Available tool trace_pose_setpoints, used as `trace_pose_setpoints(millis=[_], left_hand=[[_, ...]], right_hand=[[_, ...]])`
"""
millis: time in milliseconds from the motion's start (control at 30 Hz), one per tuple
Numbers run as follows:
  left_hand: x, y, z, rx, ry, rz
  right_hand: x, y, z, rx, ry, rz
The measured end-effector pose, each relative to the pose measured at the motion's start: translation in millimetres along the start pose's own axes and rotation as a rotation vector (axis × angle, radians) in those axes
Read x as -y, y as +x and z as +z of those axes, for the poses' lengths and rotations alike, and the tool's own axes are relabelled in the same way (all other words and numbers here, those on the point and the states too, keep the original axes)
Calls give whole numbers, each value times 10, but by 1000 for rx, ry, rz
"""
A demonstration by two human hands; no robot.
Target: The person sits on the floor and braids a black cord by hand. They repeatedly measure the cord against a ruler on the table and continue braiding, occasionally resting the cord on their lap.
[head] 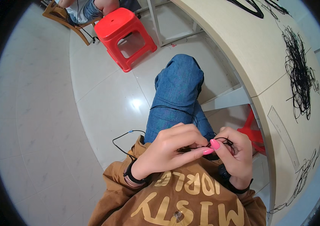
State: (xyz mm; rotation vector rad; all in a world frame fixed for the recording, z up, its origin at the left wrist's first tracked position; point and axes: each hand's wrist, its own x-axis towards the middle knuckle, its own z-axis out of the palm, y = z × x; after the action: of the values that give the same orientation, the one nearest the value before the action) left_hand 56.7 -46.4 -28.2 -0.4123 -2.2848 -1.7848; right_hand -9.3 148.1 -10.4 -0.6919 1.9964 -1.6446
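Note:
Both hands meet above my lap, fingertips pinching thin black cord point(224, 139) between them. My left hand point(174, 147), palm turned inward, grips the cord between thumb and fingers. Touching its fingertips, my right hand point(232, 152) has its thumb pressed on the same cord, with small loops around its fingers. A length of the cord lies across the blue jeans point(177, 84). Black bands circle both wrists. From the left wristband a black wire point(117, 139) with a small blue piece curves out. What the curled fingers cover is hidden.
On the pale curved table point(244, 56) at right lie a tangled bundle of black cord point(299, 73), a clear ruler point(284, 138) and looser black strands point(298, 186). A red plastic stool point(120, 25) stands on the tiled floor near another seated person point(89, 11).

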Motion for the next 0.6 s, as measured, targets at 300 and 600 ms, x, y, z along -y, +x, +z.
trace_pose_setpoints(millis=[300,600], left_hand=[[43,-11,-21,-64,8,66],[63,-17,27,-123,8,104]], right_hand=[[-11,-1,94,-104,191,-66],[-80,-9,283,-309,352,-111]])
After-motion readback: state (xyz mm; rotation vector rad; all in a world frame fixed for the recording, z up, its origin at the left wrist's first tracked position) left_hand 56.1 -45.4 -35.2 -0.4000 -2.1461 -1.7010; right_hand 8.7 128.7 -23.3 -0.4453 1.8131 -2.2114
